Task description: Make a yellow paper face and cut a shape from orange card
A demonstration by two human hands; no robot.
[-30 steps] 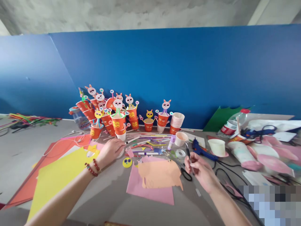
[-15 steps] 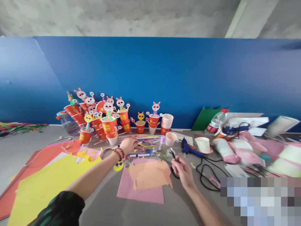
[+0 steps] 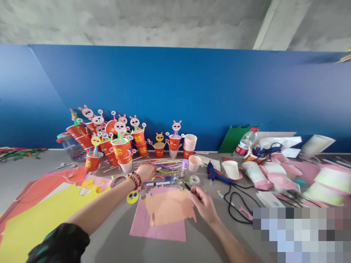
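Observation:
My left hand [image 3: 146, 173], with beaded bracelets at the wrist, reaches over the heap of coloured craft sticks [image 3: 170, 162]. Its fingers curl downward, and what lies in them is hidden. In my right hand [image 3: 203, 203] is a slim black tool [image 3: 187, 185], pointing up and to the left; its exact kind is unclear. Below it lies a cut peach sheet [image 3: 170, 206] on a pink sheet [image 3: 159, 233]. A yellow round face cutout [image 3: 132, 197] and a white marker [image 3: 158, 183] lie near my left wrist. A tape roll [image 3: 194, 179] sits just above my right hand.
Red paper cups with rabbit figures [image 3: 120, 149] crowd the back left. A cup stack [image 3: 189, 146], glue stick [image 3: 184, 167], blue glue gun [image 3: 216, 173] with looping black cord, and bottle [image 3: 248, 142] stand along the back. Yellow sheets [image 3: 41, 219] cover the left side.
The view has shifted slightly. My right hand has moved in toward the peach sheet, and the black tool has tipped further left. My left hand stays at the sticks.

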